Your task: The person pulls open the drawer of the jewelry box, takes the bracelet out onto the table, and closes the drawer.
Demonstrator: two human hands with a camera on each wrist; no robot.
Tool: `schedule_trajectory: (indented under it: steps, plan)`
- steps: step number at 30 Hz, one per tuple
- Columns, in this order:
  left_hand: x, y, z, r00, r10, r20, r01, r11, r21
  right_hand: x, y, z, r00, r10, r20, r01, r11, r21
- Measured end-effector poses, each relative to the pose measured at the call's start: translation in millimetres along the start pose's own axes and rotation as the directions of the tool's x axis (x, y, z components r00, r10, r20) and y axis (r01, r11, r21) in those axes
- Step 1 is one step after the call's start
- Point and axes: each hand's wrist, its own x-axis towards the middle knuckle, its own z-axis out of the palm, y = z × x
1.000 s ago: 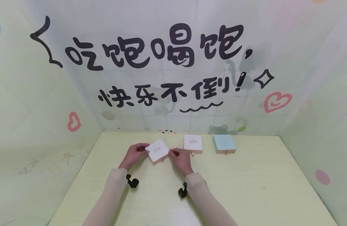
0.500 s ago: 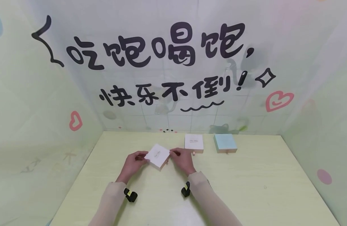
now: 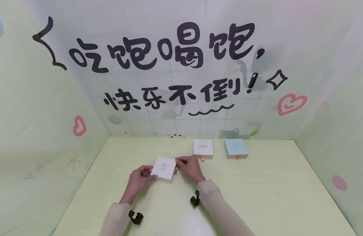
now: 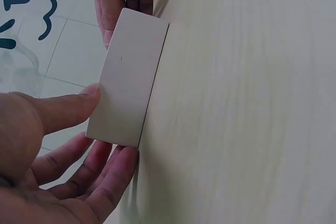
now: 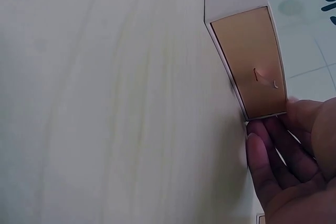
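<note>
In the head view, a small square white drawer box (image 3: 163,167) with print on its lid is between both hands on the left half of the table. My left hand (image 3: 139,181) holds its left side, thumb on the near left corner. At the far right corner my right hand (image 3: 191,169) pinches the box. The left wrist view shows a plain white side (image 4: 128,77) between thumb and fingers. In the right wrist view the brown drawer front (image 5: 244,51) with a small ribbon pull (image 5: 266,80) faces right, shut. Whether the box touches the table I cannot tell.
A second white box (image 3: 202,147) with a ribbon tab stands behind my right hand, near the back wall. To its right is a light blue box (image 3: 236,147). Printed walls enclose the pale wooden table (image 3: 258,196) at the back and both sides.
The held box has turned counterclockwise, its drawer front swinging from the near side to the right. It and my left hand have come nearer to me. The other two boxes stay put.
</note>
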Motion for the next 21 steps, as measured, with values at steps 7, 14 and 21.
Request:
schedule_trajectory:
  steps: [7,14,21]
  plan:
    - [-19.5,2.0,2.0,0.999,-0.017,-0.042,0.018,1.000,0.008,-3,0,4.1,0.998,0.032,0.046,-0.031,0.999,-0.020]
    - [-30.5,5.7,3.6,0.998,-0.027,-0.061,0.028,1.000,0.005,-5,1,5.3,0.996,0.028,0.081,-0.025,0.999,-0.032]
    - [-26.7,9.9,-0.3,0.999,-0.002,-0.037,0.003,1.000,0.029,-8,-2,-3.8,0.989,0.049,0.141,-0.046,0.999,-0.025]
